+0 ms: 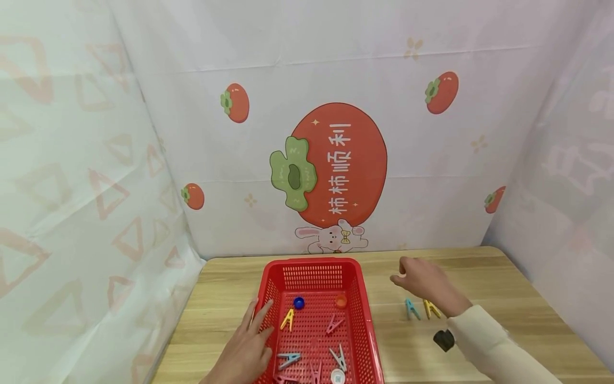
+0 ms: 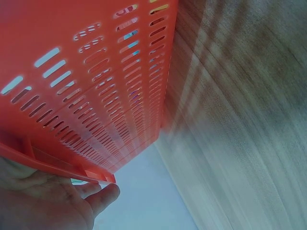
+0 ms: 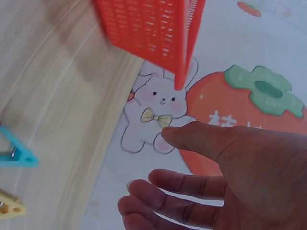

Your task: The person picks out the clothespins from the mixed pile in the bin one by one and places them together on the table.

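A red perforated plastic basket (image 1: 355,309) stands on the wooden table. My left hand (image 1: 245,349) rests on its left rim with spread, fairly straight fingers; the left wrist view shows the hand (image 2: 57,199) against the rim from below. Inside lie a yellow clothespin (image 1: 288,319), a blue bottle cap (image 1: 299,303), an orange cap (image 1: 340,301), a white cap (image 1: 338,376) and several pink and grey-blue clothespins. Right of the basket, my right hand (image 1: 424,280) hovers with loosely bent fingers and nothing in it. Nearest to it are a teal clothespin (image 1: 411,309) and a yellow clothespin (image 1: 431,308).
A small black object (image 1: 443,340) lies near the right sleeve; its kind is unclear. Behind the wooden table (image 1: 225,277) hangs a white cloth printed with persimmons and a rabbit (image 1: 336,237). Cloth also hangs at the left and right sides.
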Demonstrator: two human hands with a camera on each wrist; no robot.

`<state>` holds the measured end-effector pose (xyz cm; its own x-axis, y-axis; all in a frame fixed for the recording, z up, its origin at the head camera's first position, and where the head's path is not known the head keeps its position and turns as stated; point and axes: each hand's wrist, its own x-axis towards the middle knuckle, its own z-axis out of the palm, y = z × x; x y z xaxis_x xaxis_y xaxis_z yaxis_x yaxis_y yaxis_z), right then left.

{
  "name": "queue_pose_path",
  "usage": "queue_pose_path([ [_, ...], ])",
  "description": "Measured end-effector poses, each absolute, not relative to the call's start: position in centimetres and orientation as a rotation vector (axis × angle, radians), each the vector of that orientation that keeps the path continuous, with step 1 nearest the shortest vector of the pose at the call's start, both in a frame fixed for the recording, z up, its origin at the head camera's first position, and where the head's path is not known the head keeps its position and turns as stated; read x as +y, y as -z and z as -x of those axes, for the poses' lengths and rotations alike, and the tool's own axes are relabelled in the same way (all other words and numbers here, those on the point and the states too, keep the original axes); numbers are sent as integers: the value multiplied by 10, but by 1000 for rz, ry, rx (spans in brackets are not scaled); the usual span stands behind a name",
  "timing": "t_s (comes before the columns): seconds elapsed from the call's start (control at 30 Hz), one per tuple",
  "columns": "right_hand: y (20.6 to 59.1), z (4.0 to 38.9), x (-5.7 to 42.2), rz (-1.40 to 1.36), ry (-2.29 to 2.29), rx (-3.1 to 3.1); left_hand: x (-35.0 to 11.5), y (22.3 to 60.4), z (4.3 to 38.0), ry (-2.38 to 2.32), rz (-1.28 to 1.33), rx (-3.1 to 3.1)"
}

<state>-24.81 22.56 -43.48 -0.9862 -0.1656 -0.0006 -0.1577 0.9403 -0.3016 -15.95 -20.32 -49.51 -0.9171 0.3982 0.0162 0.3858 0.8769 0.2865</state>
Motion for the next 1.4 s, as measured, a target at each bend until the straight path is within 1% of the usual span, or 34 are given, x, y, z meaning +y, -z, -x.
queue_pose_path([
  [0.23,425,253,196,339,436,3115,-203,495,161,-455,-597,2988],
  [0.6,411,260,152,419,404,3106,-205,497,162,-447,-626,2998],
  [0.83,402,260,121,526,381,3087,-206,498,162,-444,-629,3002],
  [1.13,403,257,84,706,292,3093,-208,500,160,-425,-669,3029],
  [1.4,412,248,57,696,128,3035,-209,498,159,-429,-632,3010],
])
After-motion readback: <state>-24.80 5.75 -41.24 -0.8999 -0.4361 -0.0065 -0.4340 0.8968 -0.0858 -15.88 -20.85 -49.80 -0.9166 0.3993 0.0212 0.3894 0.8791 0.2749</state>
